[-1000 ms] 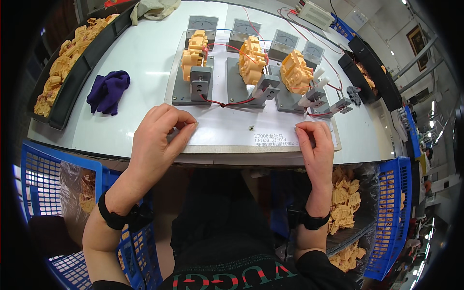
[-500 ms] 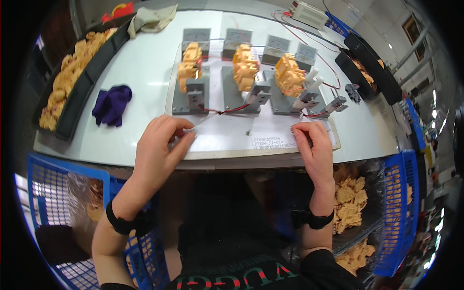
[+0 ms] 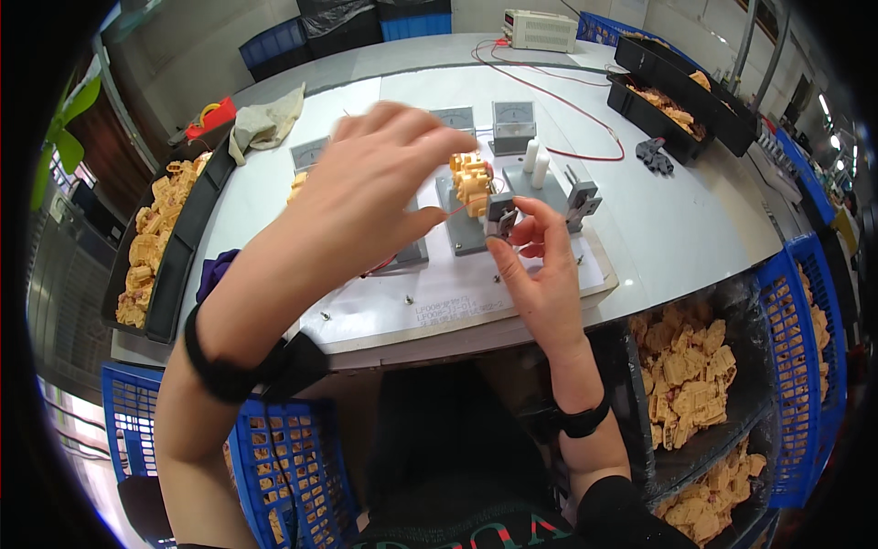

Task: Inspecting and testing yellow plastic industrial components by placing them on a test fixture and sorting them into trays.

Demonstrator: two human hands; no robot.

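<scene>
My right hand [image 3: 540, 274] pinches a grey clamp block [image 3: 499, 212] at the front of a grey fixture base [image 3: 468, 240], thumb on one side and fingers on the other. Behind that block, a yellow plastic toy-like part [image 3: 472, 183] sits on the base. My left hand [image 3: 370, 183] is raised over the fixtures, blurred, with thumb and fingers apart on the near left of this part. A thin red wire passes by the left thumb tip. The left hand and forearm hide most of the fixtures to the left; only an edge of another yellow part [image 3: 297, 186] shows.
Right of the held clamp are two white posts [image 3: 540, 169] and another grey clamp [image 3: 582, 199]. Panel meters [image 3: 513, 123] stand behind. Black trays of yellow parts [image 3: 192, 233] flank the table. A purple cloth [image 3: 216, 272] lies left; blue crates [image 3: 794, 366] stand below.
My left hand has risen from the board's front edge and moved right over the fixtures. My right hand has moved up and left onto the grey clamp. The view has shifted.
</scene>
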